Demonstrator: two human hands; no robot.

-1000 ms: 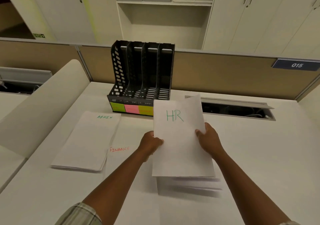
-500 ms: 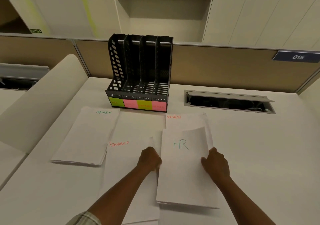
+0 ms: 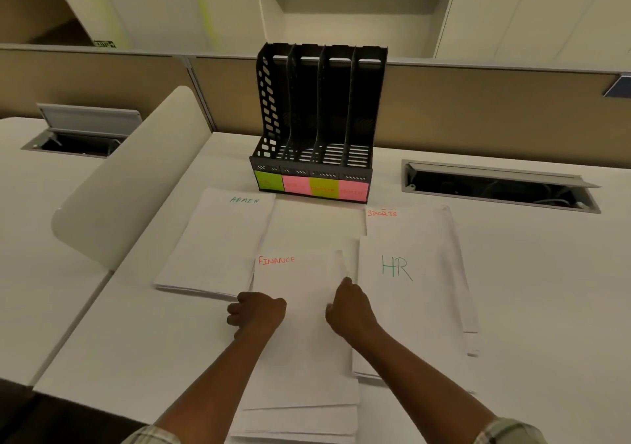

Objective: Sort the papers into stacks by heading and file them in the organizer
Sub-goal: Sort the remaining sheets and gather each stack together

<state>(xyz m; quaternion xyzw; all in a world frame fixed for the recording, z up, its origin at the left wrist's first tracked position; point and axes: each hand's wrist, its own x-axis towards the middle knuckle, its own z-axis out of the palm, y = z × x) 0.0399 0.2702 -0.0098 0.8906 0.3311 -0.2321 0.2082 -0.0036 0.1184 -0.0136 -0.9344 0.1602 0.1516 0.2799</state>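
A black four-slot organizer (image 3: 317, 109) stands at the back of the desk, with green and pink sticky labels (image 3: 310, 187) on its front. Four white paper stacks lie before it: ADMIN (image 3: 218, 245) on the left, FINANCE (image 3: 300, 279) in the middle, HR (image 3: 409, 307) on the right, partly covering SPORTS (image 3: 409, 221) behind it. My left hand (image 3: 256, 314) is curled on the left edge of the FINANCE stack. My right hand (image 3: 348, 310) curls on its right edge, where the top sheets lift slightly.
The white desk (image 3: 529, 290) extends to the right. An open cable hatch (image 3: 495, 187) sits back right, another hatch (image 3: 82, 133) on the neighbouring desk. A curved white divider panel (image 3: 129, 184) rises along the left side. A tan partition wall runs behind the organizer.
The HR stack, held up in both hands before, now lies on the desk at the right. Both hands have shifted left onto the edges of the FINANCE stack.
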